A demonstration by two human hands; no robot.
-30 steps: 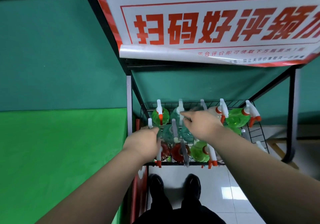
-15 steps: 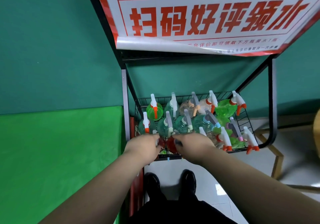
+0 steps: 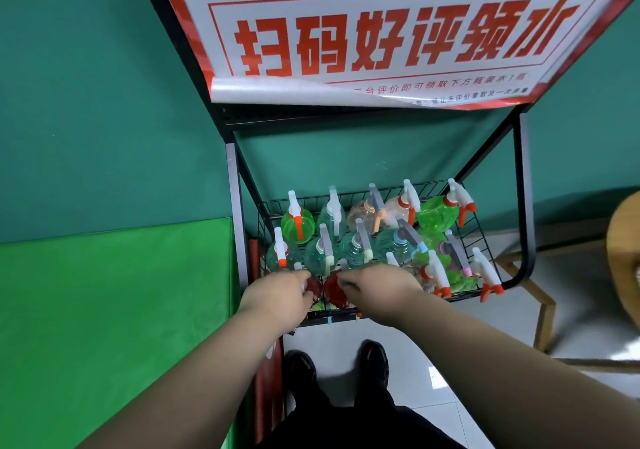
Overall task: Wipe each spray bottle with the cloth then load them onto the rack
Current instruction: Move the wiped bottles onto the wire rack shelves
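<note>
A black wire basket rack holds several spray bottles in green, teal, clear and red, all with white trigger heads. A green bottle stands at the back left and another green one at the back right. Both hands are at the front row. My left hand curls over the head of a red spray bottle. Beside it, my right hand curls over the top of a second red spray bottle. The fingertips are hidden under the hands. No cloth is in view.
A large red and white sign hangs over the rack top. A green surface lies to the left against the teal wall. A wooden stool stands at the right. My shoes are on the tiled floor below the basket.
Both hands have drawn back from the middle and rear bottles to the front row, onto the two red bottles. The view has shifted right and closer to the rack.
</note>
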